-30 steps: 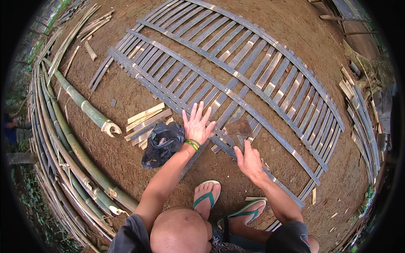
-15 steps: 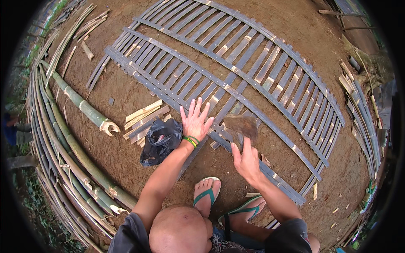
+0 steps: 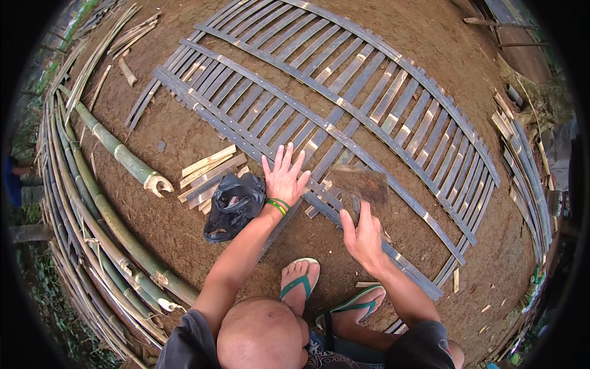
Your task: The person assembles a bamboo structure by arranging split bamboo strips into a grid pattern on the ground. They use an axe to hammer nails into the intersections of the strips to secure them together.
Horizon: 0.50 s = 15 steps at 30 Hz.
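Observation:
On the ground ahead lies a large lattice panel of dark bamboo slats (image 3: 335, 96), with nail heads dotting its long rails. My left hand (image 3: 286, 173) rests palm down at its near edge, fingers spread over the slats. A black plastic bag (image 3: 232, 209) sits just left of that wrist. In my right hand (image 3: 365, 237) is a hatchet (image 3: 362, 184), gripped by the handle, its broad rusty-brown head raised over the near rail. My fingers hide most of the handle.
Short split bamboo pieces (image 3: 206, 178) lie behind the bag. A thick green bamboo pole (image 3: 117, 147) and several long poles (image 3: 104, 237) line the left side. More strips (image 3: 525, 166) are stacked at the right. My sandalled feet (image 3: 300, 286) stand close to the near rail.
The hatchet and my right hand have shifted slightly right, and the hatchet head shows its broad side more fully. My left hand stays in place. A person at the far left has moved a little.

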Tool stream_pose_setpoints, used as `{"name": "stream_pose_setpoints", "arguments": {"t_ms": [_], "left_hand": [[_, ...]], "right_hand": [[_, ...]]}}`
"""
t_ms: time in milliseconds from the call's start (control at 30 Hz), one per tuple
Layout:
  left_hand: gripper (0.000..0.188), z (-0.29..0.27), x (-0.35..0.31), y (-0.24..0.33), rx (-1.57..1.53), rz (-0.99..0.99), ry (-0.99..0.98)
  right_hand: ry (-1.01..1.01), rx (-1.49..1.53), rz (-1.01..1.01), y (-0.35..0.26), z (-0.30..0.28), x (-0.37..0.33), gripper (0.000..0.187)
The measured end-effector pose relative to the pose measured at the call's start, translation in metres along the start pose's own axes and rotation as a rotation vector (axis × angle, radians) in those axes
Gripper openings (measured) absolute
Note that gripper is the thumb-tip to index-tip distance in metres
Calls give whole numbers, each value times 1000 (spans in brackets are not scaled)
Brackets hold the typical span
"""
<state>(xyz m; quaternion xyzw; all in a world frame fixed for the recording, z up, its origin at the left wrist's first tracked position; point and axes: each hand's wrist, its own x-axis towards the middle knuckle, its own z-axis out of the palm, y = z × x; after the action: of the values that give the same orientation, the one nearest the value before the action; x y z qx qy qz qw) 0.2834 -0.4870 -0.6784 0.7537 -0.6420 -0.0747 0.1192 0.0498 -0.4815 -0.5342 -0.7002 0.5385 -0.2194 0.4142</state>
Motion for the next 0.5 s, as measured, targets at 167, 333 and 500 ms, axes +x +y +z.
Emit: {"name": "stream_pose_setpoints", "arguments": {"t_ms": [167, 333, 500], "left_hand": [[63, 1, 2, 1, -3, 10, 8], [62, -1, 3, 3, -28, 13, 10], [62, 0, 0, 2, -46, 7, 9]], "right_hand": [[234, -194, -317, 44, 34, -31, 36], [-56, 8, 290, 62, 51, -58, 45], [-24, 247, 464, 53, 75, -47, 32]]}}
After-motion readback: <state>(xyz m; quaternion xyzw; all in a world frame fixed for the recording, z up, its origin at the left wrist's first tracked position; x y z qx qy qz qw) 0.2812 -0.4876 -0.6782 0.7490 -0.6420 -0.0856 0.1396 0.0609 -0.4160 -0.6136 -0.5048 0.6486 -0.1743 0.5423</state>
